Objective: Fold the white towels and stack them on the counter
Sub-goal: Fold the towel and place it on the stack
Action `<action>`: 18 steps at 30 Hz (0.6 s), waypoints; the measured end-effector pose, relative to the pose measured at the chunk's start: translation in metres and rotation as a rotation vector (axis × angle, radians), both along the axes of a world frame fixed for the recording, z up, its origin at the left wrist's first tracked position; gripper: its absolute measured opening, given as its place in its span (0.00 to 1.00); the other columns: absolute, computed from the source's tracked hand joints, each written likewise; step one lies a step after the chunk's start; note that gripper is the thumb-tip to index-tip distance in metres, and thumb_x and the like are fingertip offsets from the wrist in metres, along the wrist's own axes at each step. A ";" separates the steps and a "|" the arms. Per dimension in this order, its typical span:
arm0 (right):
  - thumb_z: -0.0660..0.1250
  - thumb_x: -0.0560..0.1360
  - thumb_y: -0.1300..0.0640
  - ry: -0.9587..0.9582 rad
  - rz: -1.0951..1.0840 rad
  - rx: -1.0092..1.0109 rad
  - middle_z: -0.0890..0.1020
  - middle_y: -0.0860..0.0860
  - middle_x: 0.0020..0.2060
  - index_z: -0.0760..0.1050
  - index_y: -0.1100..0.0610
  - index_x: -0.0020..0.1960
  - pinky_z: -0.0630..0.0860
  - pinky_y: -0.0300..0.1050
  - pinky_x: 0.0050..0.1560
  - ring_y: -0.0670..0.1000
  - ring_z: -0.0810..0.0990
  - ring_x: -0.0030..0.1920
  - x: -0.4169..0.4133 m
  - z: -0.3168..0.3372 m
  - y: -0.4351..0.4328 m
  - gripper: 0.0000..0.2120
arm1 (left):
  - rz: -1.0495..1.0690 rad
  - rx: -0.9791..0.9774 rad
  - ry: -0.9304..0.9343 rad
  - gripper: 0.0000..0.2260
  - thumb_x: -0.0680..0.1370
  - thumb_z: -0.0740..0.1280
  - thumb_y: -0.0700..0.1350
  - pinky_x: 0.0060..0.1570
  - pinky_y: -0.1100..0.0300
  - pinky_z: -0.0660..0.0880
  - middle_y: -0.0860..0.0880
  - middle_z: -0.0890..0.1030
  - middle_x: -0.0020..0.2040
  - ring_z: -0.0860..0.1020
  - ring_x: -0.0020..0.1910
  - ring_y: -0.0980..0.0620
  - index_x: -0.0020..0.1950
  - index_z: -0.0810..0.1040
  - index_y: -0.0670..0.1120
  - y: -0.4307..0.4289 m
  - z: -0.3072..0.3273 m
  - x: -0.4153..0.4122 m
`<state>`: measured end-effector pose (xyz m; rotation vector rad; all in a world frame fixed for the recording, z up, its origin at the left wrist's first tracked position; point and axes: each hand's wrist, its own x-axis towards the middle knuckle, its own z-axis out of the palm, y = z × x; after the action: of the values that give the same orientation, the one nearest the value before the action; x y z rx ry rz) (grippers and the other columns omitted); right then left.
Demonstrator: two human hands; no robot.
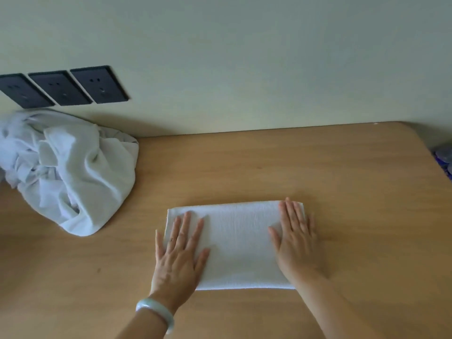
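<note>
The folded white towel [236, 243], a thick terry rectangle, lies flat on the wooden counter [342, 182]. It is pressed by the left hand [179, 253] and right hand [297, 241], fingers straight and flat (nothing gripped). Pressure is best swept outward, squaring the edges. A crumpled pile of unfolded towels [66, 172] is heaped well apart.

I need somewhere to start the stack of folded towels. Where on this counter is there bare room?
Bare counter runs between the folded towel and the wall, and on rightward past the right hand to the rounded edge. The back left is crowded: the crumpled towel pile sits below the sockets.
</note>
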<state>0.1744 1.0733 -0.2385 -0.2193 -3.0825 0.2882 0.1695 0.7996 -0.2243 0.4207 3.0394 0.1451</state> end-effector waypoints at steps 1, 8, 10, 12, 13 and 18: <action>0.39 0.81 0.40 -0.017 -0.047 0.003 0.62 0.55 0.75 0.61 0.61 0.76 0.55 0.60 0.73 0.53 0.57 0.76 0.000 0.003 0.002 0.34 | 0.020 -0.011 -0.006 0.28 0.81 0.43 0.62 0.74 0.41 0.44 0.52 0.45 0.81 0.44 0.79 0.52 0.80 0.47 0.56 -0.007 0.002 -0.003; 0.46 0.81 0.41 -0.028 0.213 -0.020 0.61 0.56 0.76 0.59 0.55 0.77 0.53 0.61 0.73 0.56 0.56 0.77 -0.017 0.016 -0.074 0.29 | -0.039 0.045 -0.045 0.27 0.83 0.43 0.61 0.74 0.45 0.47 0.51 0.49 0.81 0.49 0.80 0.49 0.80 0.51 0.54 0.023 0.002 -0.028; 0.43 0.81 0.40 -0.056 0.214 0.016 0.59 0.54 0.77 0.57 0.52 0.78 0.52 0.62 0.74 0.55 0.54 0.77 -0.022 0.009 -0.067 0.29 | -0.044 0.012 -0.045 0.28 0.82 0.45 0.62 0.75 0.45 0.47 0.51 0.49 0.81 0.48 0.80 0.50 0.80 0.48 0.55 0.019 -0.004 -0.035; 0.40 0.81 0.39 -0.056 0.151 0.043 0.57 0.52 0.77 0.54 0.52 0.78 0.51 0.60 0.75 0.53 0.52 0.78 -0.018 0.004 -0.045 0.30 | -0.012 -0.032 -0.030 0.28 0.82 0.45 0.63 0.76 0.43 0.47 0.51 0.49 0.81 0.47 0.80 0.50 0.80 0.47 0.56 0.008 -0.006 -0.037; 0.39 0.81 0.40 -0.050 0.109 0.053 0.57 0.52 0.77 0.54 0.53 0.79 0.51 0.59 0.75 0.53 0.52 0.78 -0.015 0.005 -0.032 0.30 | 0.028 -0.033 -0.025 0.28 0.82 0.44 0.63 0.76 0.42 0.46 0.51 0.49 0.81 0.46 0.80 0.51 0.80 0.46 0.57 0.003 -0.005 -0.038; 0.44 0.81 0.42 -0.087 0.013 -0.057 0.58 0.51 0.77 0.56 0.55 0.78 0.49 0.57 0.76 0.51 0.54 0.77 -0.008 0.007 -0.004 0.30 | 0.126 0.066 -0.086 0.28 0.80 0.42 0.64 0.76 0.40 0.45 0.51 0.48 0.81 0.44 0.79 0.54 0.80 0.47 0.57 0.001 0.002 -0.039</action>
<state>0.1664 1.0692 -0.2311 -0.2196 -3.1651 0.3776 0.1308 0.8003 -0.2225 0.2200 2.9821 0.2637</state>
